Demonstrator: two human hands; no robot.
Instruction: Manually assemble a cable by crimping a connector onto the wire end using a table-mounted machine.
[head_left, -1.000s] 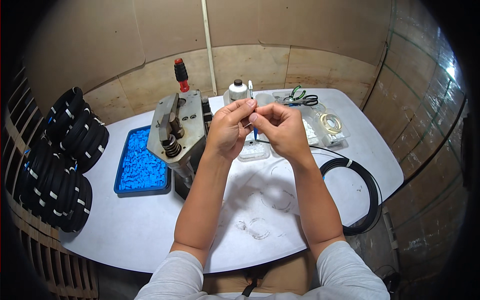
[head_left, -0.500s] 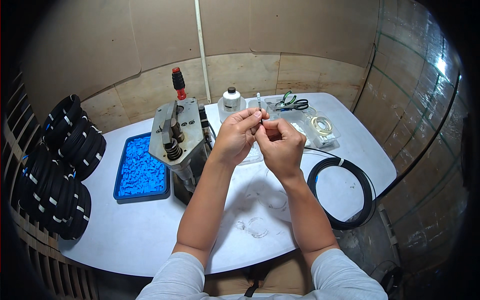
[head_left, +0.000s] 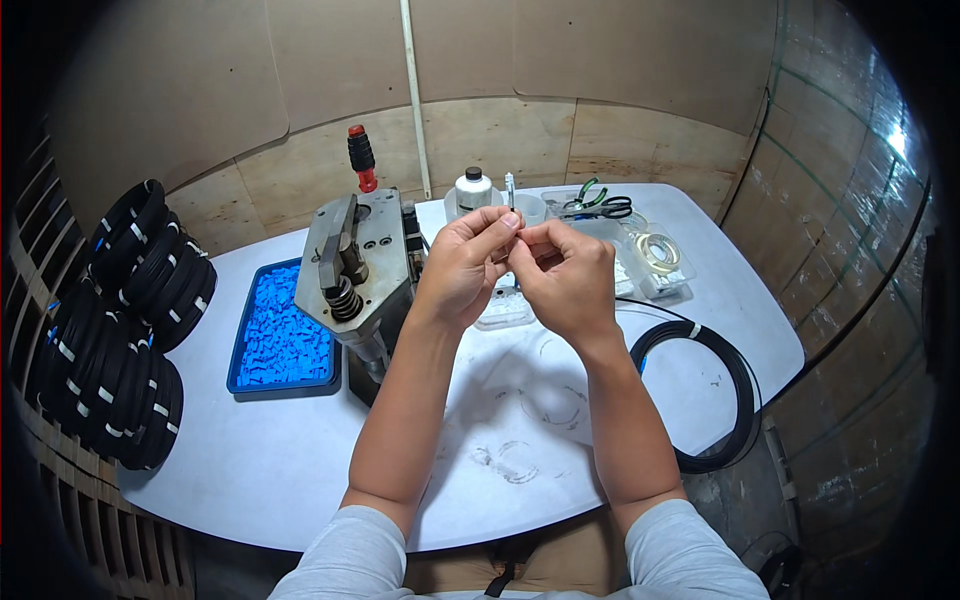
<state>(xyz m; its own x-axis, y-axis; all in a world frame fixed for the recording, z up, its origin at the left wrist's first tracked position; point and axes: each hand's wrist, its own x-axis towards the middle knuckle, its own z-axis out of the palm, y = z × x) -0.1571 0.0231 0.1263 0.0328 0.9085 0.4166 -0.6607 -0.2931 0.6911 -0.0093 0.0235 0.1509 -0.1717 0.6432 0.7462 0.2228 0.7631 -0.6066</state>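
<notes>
Above the middle of the table, my left hand [head_left: 462, 262] and my right hand [head_left: 568, 272] meet at the fingertips. Between the left thumb and forefinger stands a thin black cable end with a small whitish connector [head_left: 510, 185] on its tip, pointing up. My right thumb and forefinger pinch just below it, apparently on the same cable; the fingers cover that spot. A black cable coil [head_left: 745, 400] lies right of my right forearm, its free end running toward my hands. Left of my left hand is a metal bench press [head_left: 385, 225] with a red-and-black knob.
A blue tray [head_left: 236, 350] of small blue pieces sits left of the press. Several black cable coils [head_left: 110, 390] are stacked at the far left. Behind my hands stand a white bottle [head_left: 474, 192], scissors [head_left: 610, 208], a tape roll [head_left: 657, 254] and clear plastic boxes [head_left: 672, 290].
The view has shifted slightly. My hands stay together around the cable end, with the connector still upright; the finger grip has moved only a little.
</notes>
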